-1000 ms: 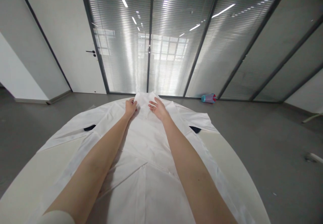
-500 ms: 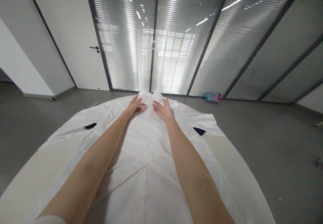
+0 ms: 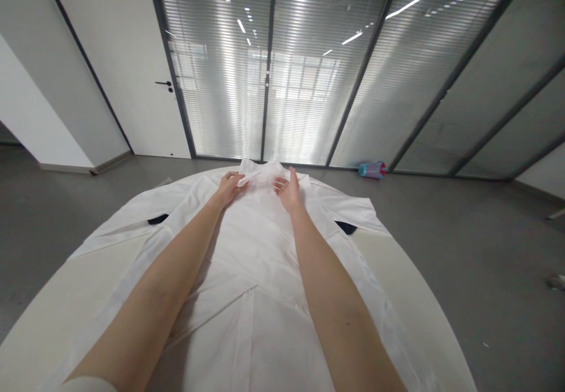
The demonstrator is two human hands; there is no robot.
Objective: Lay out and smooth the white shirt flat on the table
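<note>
Two hands of yours are near the far edge of the worktop (image 3: 395, 277), where the collar (image 3: 263, 172) of the white garment (image 3: 251, 242) lies, its body spread over the worktop's middle: your left hand (image 3: 230, 187) seems closed on a flap of the collar, while your right hand (image 3: 286, 189) has thumb and fingers apart, its contact with cloth impossible to tell. Should your left hand tug unevenly, the collar could skew and wrinkle the cloth toward the worktop's middle, and a stronger pull might drag the sleeve (image 3: 348, 206) off the worktop's right edge
</note>
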